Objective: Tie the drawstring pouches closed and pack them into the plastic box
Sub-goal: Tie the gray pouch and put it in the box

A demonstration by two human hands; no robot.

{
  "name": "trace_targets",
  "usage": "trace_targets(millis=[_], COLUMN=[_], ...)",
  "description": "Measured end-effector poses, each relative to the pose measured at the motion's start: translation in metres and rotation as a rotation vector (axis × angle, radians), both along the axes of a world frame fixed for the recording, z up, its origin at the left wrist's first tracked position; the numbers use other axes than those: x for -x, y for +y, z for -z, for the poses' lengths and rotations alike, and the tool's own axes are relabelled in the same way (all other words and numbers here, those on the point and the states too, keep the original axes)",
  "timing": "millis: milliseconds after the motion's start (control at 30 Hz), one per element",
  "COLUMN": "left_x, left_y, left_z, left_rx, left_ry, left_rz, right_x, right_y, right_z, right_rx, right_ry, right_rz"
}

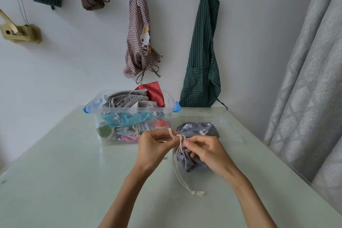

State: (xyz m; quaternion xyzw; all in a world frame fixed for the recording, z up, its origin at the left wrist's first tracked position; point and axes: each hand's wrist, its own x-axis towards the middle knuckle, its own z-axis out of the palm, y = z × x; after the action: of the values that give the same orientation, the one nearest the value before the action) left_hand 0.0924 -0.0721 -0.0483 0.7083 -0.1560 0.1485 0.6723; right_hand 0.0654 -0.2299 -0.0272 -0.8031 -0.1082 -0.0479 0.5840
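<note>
Two hands work at one grey drawstring pouch [196, 129] printed with white animals, which lies on the pale green table [64, 181] just right of the clear plastic box [129, 116]. The left hand [153, 146] pinches the cream drawstring [178, 139] between thumb and fingers [162, 133], the other fingers curled; the right hand [205, 151] pinches the same cord at the gathered neck of the pouch, its fingers bent over the cloth. Two strands of the cord trail toward the near edge and end in one knot [196, 193] on the table. The box, with two blue latches, is heaped with pouches; a grey one, a red one and a turquoise one show among them, though their full number cannot be counted. Two aprons hang on the wall, one checked [138, 42], one green striped [201, 61].
</note>
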Motion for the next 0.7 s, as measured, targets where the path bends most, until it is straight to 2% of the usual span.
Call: trace_targets(millis=[100, 267, 467, 500, 533, 633, 700], left_x=[-0.002, -0.004, -0.006, -0.005, -0.005, -0.007, -0.009], left_y=[0.001, 0.005, 0.012, 0.012, 0.012, 0.011, 0.013], left_z=[0.001, 0.000, -0.001, -0.001, -0.001, -0.001, -0.001], left_rx=[-0.022, -0.026, -0.031, -0.024, -0.022, -0.022, 0.013], left_ry=[-0.029, -0.018, 0.009, 0.010, 0.008, -0.004, 0.006], left_rz=[-0.016, 0.040, 0.286, 0.303, 0.305, 0.249, 0.221], right_x=[-0.002, -0.001, -0.003, -0.005, -0.007, -0.017, -0.026], right_y=[0.000, 0.003, -0.001, -0.001, 0.000, 0.003, 0.000], right_z=[0.000, 0.003, -0.003, -0.004, -0.005, -0.005, -0.006], right_rx=[-0.092, -0.127, -0.194, -0.124, 0.037, 0.718, 0.864], right_ry=[0.087, 0.069, 0.078, 0.009, -0.118, -0.584, -0.665], right_rz=[-0.001, -0.031, 0.035, 0.089, 0.176, 0.445, 0.520])
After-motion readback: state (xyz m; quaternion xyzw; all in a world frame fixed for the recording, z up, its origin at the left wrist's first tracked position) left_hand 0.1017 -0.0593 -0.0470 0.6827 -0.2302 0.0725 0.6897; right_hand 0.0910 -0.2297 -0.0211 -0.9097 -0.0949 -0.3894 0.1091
